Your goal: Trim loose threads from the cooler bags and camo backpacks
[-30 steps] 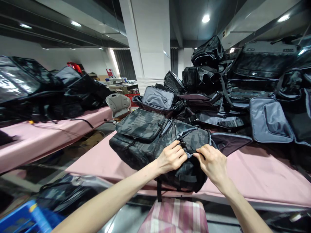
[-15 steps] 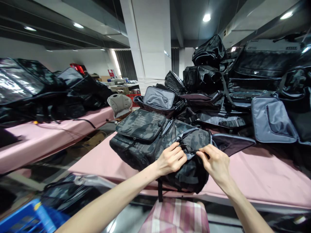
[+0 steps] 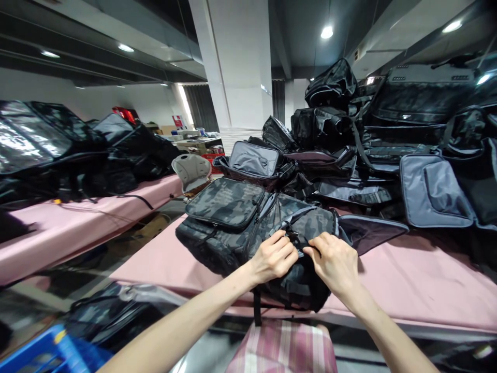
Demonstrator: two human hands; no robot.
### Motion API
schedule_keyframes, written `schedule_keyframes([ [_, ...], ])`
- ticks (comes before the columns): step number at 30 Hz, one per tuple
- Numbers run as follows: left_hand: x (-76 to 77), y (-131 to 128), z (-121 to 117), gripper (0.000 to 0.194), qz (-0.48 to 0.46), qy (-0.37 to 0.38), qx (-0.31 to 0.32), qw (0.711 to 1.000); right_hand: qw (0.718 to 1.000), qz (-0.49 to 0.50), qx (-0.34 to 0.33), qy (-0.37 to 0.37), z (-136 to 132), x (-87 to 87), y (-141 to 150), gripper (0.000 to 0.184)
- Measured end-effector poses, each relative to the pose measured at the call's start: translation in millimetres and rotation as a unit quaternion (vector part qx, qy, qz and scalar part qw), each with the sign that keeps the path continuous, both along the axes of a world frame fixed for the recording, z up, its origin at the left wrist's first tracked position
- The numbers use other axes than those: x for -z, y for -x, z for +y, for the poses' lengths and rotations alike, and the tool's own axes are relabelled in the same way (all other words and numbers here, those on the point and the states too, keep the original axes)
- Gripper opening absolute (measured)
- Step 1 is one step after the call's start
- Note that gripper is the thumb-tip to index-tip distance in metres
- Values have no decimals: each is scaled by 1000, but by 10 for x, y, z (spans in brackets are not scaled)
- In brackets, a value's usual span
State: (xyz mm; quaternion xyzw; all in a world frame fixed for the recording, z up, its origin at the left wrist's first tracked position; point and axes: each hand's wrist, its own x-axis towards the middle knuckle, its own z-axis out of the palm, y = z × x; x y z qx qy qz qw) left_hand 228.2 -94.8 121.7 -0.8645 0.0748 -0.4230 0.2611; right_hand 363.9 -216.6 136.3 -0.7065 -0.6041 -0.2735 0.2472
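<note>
A dark camouflage backpack [image 3: 225, 204] lies on the pink-covered table [image 3: 155, 256] in front of me, with a flap of its near pocket standing partly open and grey lining showing. My left hand [image 3: 275, 257] is closed on the edge of that pocket opening. Just to its right, my right hand [image 3: 334, 260] is closed with thumb and forefinger pinching the pocket's edge on the other side. Whether a zipper pull is between these fingers is hidden. A black strap [image 3: 257, 306] hangs from the bag over the table's front edge.
More black and camouflage bags [image 3: 330, 124] are heaped at the back and right, some with grey linings open. A second pink table [image 3: 93, 223] with bags stands at left. A blue crate [image 3: 42, 349] sits low at left; a grey chair [image 3: 191, 170] stands between the tables.
My right hand has moved a little to the left along the pocket opening, closer to my left hand. The left hand stays in place on the fabric.
</note>
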Motion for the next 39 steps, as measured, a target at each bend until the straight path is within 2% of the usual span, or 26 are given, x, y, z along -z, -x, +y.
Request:
schedule_keyframes([
  [5, 15, -10, -2, 12, -5, -1, 3, 1000, 1000, 16, -1, 12, 29, -13, 73, 18],
  [8, 3, -3, -6, 14, -2, 1, 6, 1000, 986, 155, -54, -31, 17, 6, -42, 24],
  [10, -23, 9, -3, 16, 1, 9, 6, 1000, 949, 291, -73, -99, 13, 52, -208, 24],
  [12, -78, 13, -3, 16, 8, 24, -1, 1000, 908, 390, -39, -149, 33, 135, -387, 32],
  [14, -175, -9, -18, 12, 20, 47, -3, 999, 879, 457, -7, -131, 83, 250, -506, 42],
  [17, -383, -141, -69, 22, 49, 88, -8, 995, 825, 555, -57, -86, 175, 434, -501, 38],
  [19, -525, -311, -83, 25, 67, 94, -66, 991, 790, 597, -96, -103, 209, 524, -411, 35],
  [21, -646, -530, -35, 34, 94, 79, -157, 980, 775, 612, -108, -113, 191, 568, -307, 31],
  [23, -753, -759, 92, 43, 137, 75, -232, 960, 775, 613, -121, -97, 122, 576, -219, 29],
  [26, -919, -1033, 377, 38, 227, 181, -285, 913, 786, 599, -141, -64, -26, 577, -143, 28],
  [28, -1012, -1136, 568, 31, 290, 266, -289, 873, 788, 594, -153, -46, -112, 596, -128, 28],
  [30, -1046, -1182, 721, 26, 358, 330, -254, 835, 791, 589, -161, -28, -173, 628, -136, 29],
  [32, -1003, -1191, 820, 24, 382, 409, -207, 803, 801, 577, -163, -5, -215, 651, -159, 31],
  [34, -904, -1189, 861, 23, 356, 481, -187, 779, 812, 560, -163, 20, -253, 644, -198, 32],
  [37, -757, -1192, 844, 27, 304, 508, -217, 776, 835, 526, -147, 56, -313, 545, -313, 35],
  [39, -705, -1204, 815, 27, 294, 515, -231, 771, 860, 496, -110, 55, -333, 425, -448, 35],
])
